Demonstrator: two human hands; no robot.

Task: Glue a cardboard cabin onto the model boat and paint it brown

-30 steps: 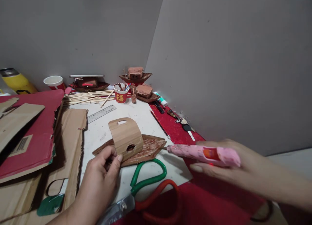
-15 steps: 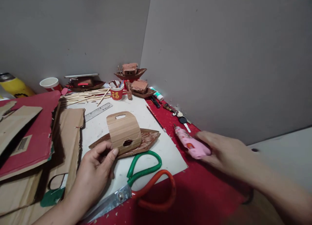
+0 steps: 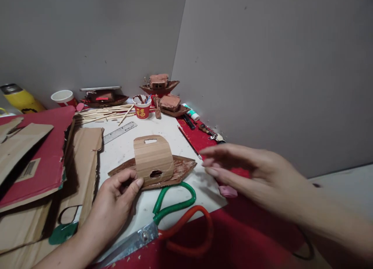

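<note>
A small model boat hull (image 3: 185, 168), painted brown, lies on the white sheet. Over its middle curves a bare cardboard cover (image 3: 154, 158) with a cut slot near the top and a rough hole low down. My left hand (image 3: 119, 199) pinches the cover's lower left corner between thumb and fingers. To the right, my right hand (image 3: 247, 172) is slightly blurred, its fingers apart and nothing visible between them, pointing at the boat. Below it the pink glue gun (image 3: 228, 191) rests on the table, mostly hidden by that hand. Large scissors (image 3: 175, 210) with green and red handles lie in front of the boat.
Cardboard pieces (image 3: 84, 164) are stacked at left beside a metal ruler (image 3: 120, 132). Behind are wooden sticks (image 3: 101, 114), a red paper cup (image 3: 142, 107), finished brown boats (image 3: 170, 102) and a yellow bottle (image 3: 21, 100). A pencil (image 3: 189, 142) lies right of the boat.
My right hand has let go of the glue gun and moved left toward the boat. My left hand keeps its pinch on the cardboard cover. The view has shifted slightly.
</note>
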